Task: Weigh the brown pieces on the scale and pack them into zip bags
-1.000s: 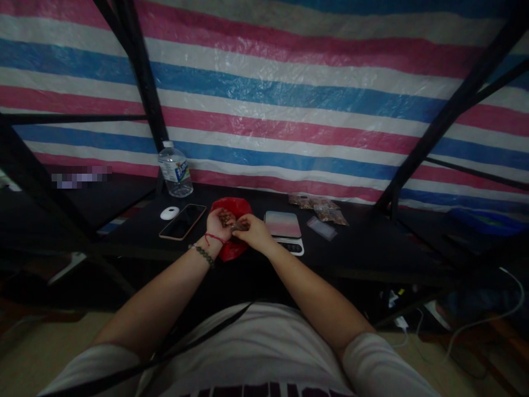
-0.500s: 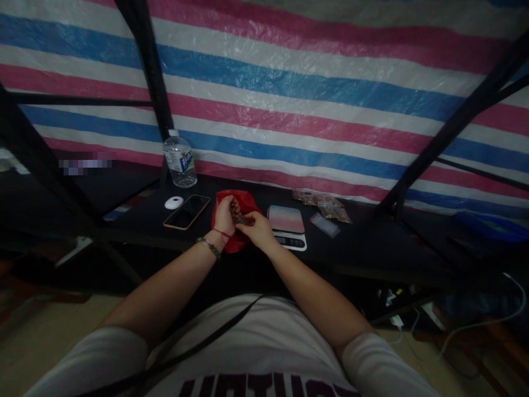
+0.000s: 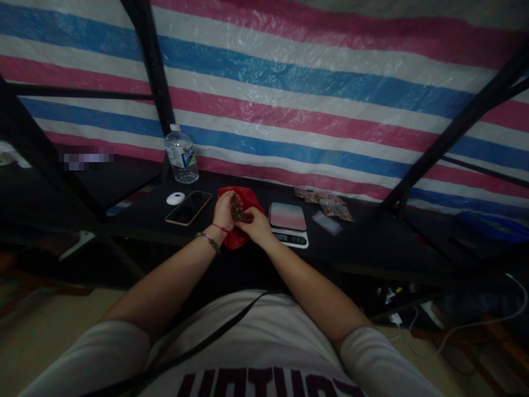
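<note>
My left hand [image 3: 224, 210] is cupped over a red plastic bag [image 3: 247, 195], its fingers curled around a small heap of brown pieces [image 3: 236, 212]. Their exact kind is too small and dim to tell. My right hand [image 3: 257, 226] comes in from the other side, thumb and fingers pinched together at the heap. Whatever sits between those fingertips is hard to see. To the right of the bag lies a digital kitchen scale [image 3: 288, 216] with a pink and blue plate and a small display.
Filled clear packets [image 3: 334, 207] of brown bits and a small clear bag [image 3: 327, 223] lie right of the scale. A phone [image 3: 189, 208], a white round object [image 3: 176, 198] and a plastic bottle [image 3: 182, 157] stand left. Black frame posts [image 3: 151, 66] and a striped sheet [image 3: 289, 82] bound the table.
The view has shifted slightly, so everything sits a little higher and further right. Both hands stay at the bag, with only small finger movement over the brown pieces.
</note>
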`<act>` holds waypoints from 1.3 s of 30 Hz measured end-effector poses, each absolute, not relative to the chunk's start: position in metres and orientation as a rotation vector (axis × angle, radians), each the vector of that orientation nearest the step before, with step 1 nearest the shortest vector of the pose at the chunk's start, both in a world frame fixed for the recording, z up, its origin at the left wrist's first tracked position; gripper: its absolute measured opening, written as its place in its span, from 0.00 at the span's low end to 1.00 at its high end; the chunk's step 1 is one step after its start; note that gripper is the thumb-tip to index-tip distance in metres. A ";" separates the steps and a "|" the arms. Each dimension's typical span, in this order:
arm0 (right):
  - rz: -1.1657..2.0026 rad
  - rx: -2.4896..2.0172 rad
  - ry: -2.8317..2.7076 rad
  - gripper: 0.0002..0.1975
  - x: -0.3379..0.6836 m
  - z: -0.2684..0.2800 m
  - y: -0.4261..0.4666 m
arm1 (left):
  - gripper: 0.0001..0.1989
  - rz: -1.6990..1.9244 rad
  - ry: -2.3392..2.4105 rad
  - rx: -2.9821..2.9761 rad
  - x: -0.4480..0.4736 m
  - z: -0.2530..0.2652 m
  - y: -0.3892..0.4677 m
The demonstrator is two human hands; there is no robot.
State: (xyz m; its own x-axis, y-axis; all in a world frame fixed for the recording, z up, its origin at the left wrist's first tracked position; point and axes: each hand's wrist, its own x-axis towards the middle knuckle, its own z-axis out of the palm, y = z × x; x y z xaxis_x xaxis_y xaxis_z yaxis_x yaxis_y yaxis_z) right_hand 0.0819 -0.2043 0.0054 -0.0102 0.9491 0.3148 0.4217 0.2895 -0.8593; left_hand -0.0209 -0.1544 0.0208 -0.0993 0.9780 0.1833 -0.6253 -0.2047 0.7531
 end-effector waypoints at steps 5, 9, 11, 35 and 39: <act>0.710 -1.339 -1.533 0.14 0.080 0.006 -0.203 | 0.04 1.593 0.551 0.880 -0.025 0.022 -0.157; 0.723 -1.328 -1.551 0.14 0.080 0.006 -0.201 | 0.05 1.594 0.559 0.982 -0.027 0.025 -0.159; 0.719 -1.281 -1.575 0.13 0.079 0.006 -0.200 | 0.03 1.615 0.586 1.020 -0.027 0.026 -0.159; 0.934 -1.147 -1.474 0.20 0.071 0.001 -0.192 | 0.32 1.323 0.633 1.287 -0.031 0.034 -0.154; 0.930 -1.133 -1.472 0.21 0.071 0.000 -0.189 | 0.33 1.371 0.644 1.282 -0.028 0.037 -0.157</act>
